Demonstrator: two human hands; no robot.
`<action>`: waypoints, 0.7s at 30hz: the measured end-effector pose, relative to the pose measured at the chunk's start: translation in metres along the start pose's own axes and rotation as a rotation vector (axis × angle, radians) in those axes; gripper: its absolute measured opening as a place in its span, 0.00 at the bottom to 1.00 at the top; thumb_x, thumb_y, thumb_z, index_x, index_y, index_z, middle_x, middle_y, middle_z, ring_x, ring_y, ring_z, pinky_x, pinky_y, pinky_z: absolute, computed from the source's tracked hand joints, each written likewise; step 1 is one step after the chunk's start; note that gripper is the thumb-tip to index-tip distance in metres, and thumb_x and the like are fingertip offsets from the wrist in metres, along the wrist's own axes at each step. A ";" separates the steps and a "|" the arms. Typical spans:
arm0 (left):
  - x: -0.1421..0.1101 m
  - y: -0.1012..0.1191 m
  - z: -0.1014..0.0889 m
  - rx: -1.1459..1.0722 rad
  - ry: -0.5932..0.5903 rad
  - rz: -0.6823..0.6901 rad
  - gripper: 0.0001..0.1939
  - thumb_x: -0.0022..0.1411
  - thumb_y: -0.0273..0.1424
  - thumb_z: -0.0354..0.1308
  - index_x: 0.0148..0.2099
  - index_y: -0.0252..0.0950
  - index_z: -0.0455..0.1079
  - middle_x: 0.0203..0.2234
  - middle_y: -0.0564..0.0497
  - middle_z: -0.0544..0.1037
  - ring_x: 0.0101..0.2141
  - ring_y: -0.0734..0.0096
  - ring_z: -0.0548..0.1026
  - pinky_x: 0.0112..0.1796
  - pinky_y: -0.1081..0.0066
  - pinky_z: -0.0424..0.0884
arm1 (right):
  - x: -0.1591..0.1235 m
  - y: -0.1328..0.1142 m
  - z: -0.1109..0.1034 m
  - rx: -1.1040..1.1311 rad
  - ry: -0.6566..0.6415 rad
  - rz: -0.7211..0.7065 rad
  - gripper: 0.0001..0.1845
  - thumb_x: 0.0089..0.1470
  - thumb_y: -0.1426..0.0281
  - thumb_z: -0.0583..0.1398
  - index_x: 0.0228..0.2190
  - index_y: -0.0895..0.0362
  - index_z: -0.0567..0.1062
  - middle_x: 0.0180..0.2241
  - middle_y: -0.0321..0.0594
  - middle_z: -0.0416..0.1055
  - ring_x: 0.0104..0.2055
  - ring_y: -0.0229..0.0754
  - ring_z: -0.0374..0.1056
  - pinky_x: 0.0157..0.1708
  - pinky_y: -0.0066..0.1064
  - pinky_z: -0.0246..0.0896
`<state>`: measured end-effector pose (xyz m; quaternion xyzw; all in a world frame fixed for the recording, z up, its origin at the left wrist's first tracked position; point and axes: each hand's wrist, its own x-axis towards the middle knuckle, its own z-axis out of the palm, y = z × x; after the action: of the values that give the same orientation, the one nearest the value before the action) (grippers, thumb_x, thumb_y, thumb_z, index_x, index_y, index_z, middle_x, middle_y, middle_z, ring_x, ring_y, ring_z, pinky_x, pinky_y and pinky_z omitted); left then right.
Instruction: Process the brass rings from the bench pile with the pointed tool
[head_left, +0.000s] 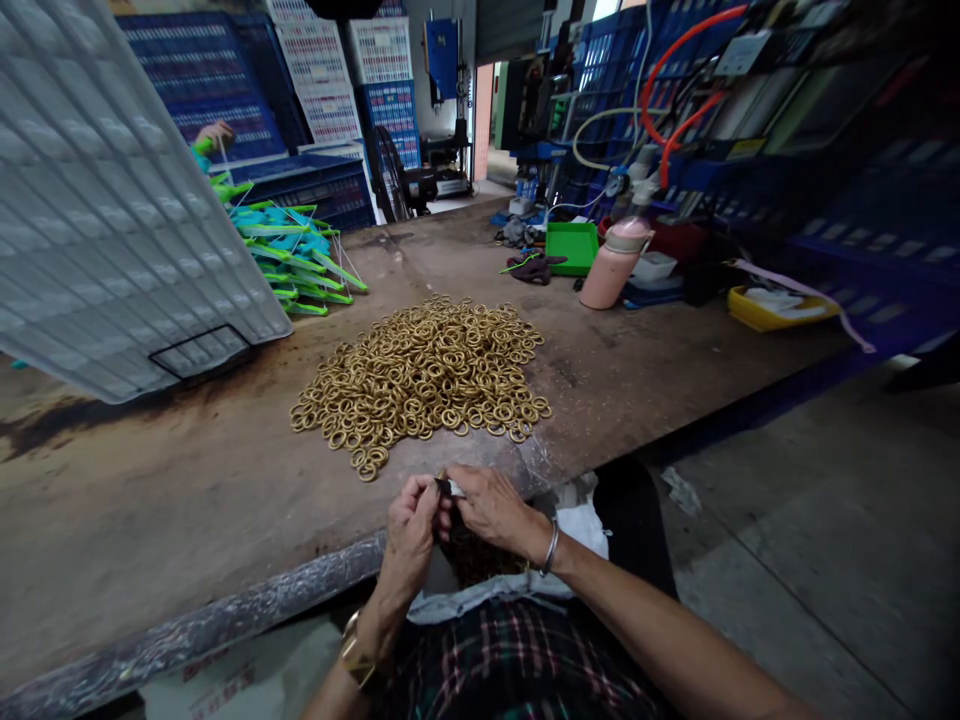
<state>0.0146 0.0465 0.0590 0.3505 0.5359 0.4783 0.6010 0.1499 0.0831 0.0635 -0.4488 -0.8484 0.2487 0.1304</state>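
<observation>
Left hand point(411, 525): the thumb and fingers are curled, and they pinch a small dark piece point(444, 488) near the table edge.
Right hand point(491, 505): it reaches in from the other side with its back upward; its fingers appear to grasp the same piece, beside a white patch point(455, 489).
Lap under the hands: 1 pale bag point(487, 597) lies there, with brown loose pieces point(480, 562) in it, below the right palm.
Wrists: 1 gold-coloured watch point(356, 650) is on the left, 1 metal bangle point(551, 547) on the right.
Ring heap: many brass-coloured rings point(435, 370) lie on the table point(622, 390), straight ahead of the fingers and slightly to the left, not touching them. The heap is longer from left to right than in depth. Its narrow tip points toward the person and is nearer to the left hand.
Table, left side: 1 ribbed crate point(135, 200) stands tilted; behind it are bright green items point(300, 250) and another person's hand point(216, 135).
Table, right side: 1 pink bottle point(609, 270) stands beside 1 green tray point(571, 248).
Hard to see: the fingers cover most of the dark piece, so its long axis cannot be told; the right thumb is hidden; the white patch may be a finger cover or a scrap.
</observation>
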 end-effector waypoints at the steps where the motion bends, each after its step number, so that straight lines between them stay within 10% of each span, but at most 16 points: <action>1: 0.000 0.000 0.000 0.008 0.011 -0.001 0.17 0.55 0.45 0.55 0.32 0.35 0.62 0.19 0.58 0.68 0.17 0.82 0.63 0.19 0.79 0.59 | 0.000 -0.001 0.000 -0.015 -0.002 0.008 0.13 0.48 0.77 0.50 0.36 0.57 0.67 0.30 0.39 0.69 0.31 0.39 0.62 0.29 0.28 0.47; 21: -0.002 0.011 0.002 -0.499 -0.023 -0.148 0.14 0.49 0.37 0.63 0.30 0.33 0.65 0.27 0.49 0.75 0.25 0.72 0.73 0.20 0.76 0.66 | 0.060 0.017 -0.010 -0.317 0.154 0.234 0.11 0.54 0.72 0.52 0.41 0.54 0.65 0.37 0.41 0.72 0.36 0.43 0.68 0.30 0.30 0.49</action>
<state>0.0146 0.0478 0.0701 0.1568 0.4184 0.5465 0.7083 0.1324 0.1437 0.0631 -0.5768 -0.8065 0.0907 0.0927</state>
